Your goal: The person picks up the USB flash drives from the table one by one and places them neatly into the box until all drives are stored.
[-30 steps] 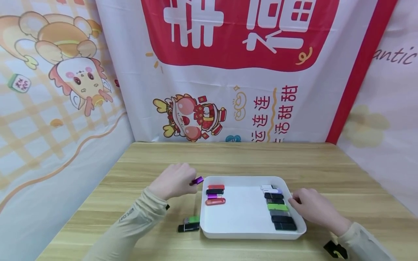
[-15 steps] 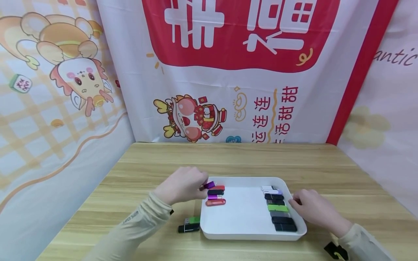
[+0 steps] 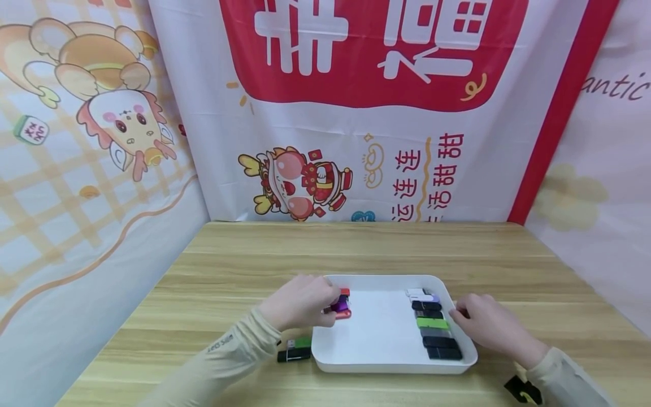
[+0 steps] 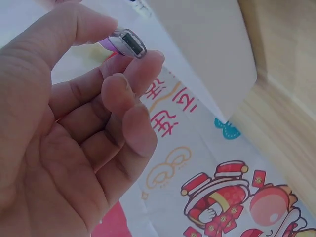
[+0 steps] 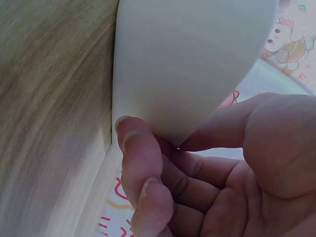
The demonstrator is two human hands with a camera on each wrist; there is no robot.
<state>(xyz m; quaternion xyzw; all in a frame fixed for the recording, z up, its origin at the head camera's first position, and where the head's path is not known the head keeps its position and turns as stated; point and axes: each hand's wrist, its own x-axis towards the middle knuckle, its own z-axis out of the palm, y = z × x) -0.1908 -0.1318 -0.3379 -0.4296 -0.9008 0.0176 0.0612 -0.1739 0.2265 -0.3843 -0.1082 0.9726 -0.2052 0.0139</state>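
Observation:
My left hand [image 3: 304,302] is over the left side of a white tray [image 3: 378,339], pinching a purple USB flash drive [image 3: 339,306] between thumb and fingers. In the left wrist view, the metal plug of that flash drive [image 4: 131,43] points out past the fingertips. Close beneath are red flash drives [image 3: 344,314] in the left column; the others of that column are largely covered by the hand. My right hand [image 3: 485,325] holds the tray's right side, its thumb at the rim and its fingers against the outer wall [image 5: 182,64].
Along the tray's right wall lies a column of several flash drives, among them white [image 3: 420,298], lime green [image 3: 433,323] and black [image 3: 445,354] ones. On the wooden table [image 3: 244,249], left of the tray, lie a green flash drive [image 3: 303,342] and a black one [image 3: 293,355].
My left hand has carried the purple flash drive from outside the tray's left rim rightward and nearer, over the left column. The right hand has stayed at the tray's right side.

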